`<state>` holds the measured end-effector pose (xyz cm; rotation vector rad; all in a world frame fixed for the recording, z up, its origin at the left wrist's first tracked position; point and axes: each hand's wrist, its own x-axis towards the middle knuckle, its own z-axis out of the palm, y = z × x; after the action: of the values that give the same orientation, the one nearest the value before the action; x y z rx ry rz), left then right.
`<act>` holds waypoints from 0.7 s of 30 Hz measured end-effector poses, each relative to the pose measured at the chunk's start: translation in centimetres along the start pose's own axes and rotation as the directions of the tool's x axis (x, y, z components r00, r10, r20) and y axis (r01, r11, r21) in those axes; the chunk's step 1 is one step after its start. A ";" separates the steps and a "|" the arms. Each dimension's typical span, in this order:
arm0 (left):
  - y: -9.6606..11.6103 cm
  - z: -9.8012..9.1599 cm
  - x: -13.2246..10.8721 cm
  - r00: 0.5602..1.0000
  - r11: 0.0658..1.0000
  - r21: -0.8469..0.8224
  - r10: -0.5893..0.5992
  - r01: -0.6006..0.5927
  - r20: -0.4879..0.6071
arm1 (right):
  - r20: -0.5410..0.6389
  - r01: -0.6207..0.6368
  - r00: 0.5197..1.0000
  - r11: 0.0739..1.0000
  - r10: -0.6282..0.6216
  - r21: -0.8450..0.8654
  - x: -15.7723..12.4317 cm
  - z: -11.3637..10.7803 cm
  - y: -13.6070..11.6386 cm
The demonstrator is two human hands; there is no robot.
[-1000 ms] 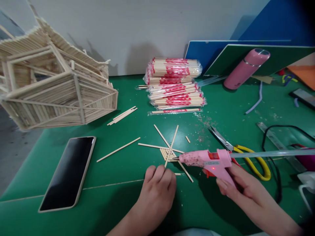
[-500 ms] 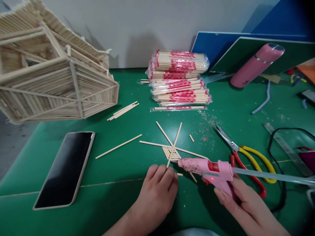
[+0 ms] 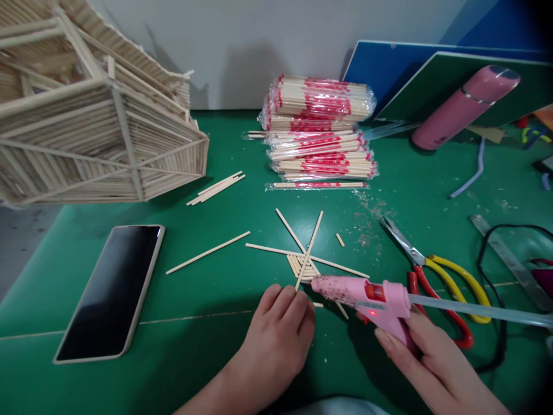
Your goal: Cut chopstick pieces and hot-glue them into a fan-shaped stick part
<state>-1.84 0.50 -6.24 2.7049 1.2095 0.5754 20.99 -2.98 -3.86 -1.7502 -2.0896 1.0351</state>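
In the head view, we see the crossed sticks (image 3: 307, 254) on the green table (image 3: 207, 357), just beyond our left hand (image 3: 280, 334). It is curled nearly closed at one stick's lower end; its fingertips are hidden, so we cannot tell whether they pinch it. Our right hand (image 3: 432, 357) wraps the pink glue gun's (image 3: 358, 297) handle, nozzle near the sticks' crossing.

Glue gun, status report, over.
Right hand holding glue gun, nozzle near crossed sticks. Left hand at one stick's near end, grip hidden. Scissors nearby, clear of sticks.
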 end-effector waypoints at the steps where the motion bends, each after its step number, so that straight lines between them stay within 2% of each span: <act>1: 0.0 0.0 0.0 1.000 1.000 -0.003 0.001 -0.001 0.001 | -0.003 0.000 1.000 1.000 0.000 -0.002 0.1 0.0 0.0; 21: -0.1 0.2 -0.2 1.000 0.999 -0.032 0.020 -0.020 -0.008 | -0.022 0.025 0.999 0.999 -0.025 -0.042 0.2 0.0 -0.2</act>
<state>-1.94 0.43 -6.52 2.6935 1.1654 0.6029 20.80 -2.84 -3.84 -1.7422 -2.1292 0.9674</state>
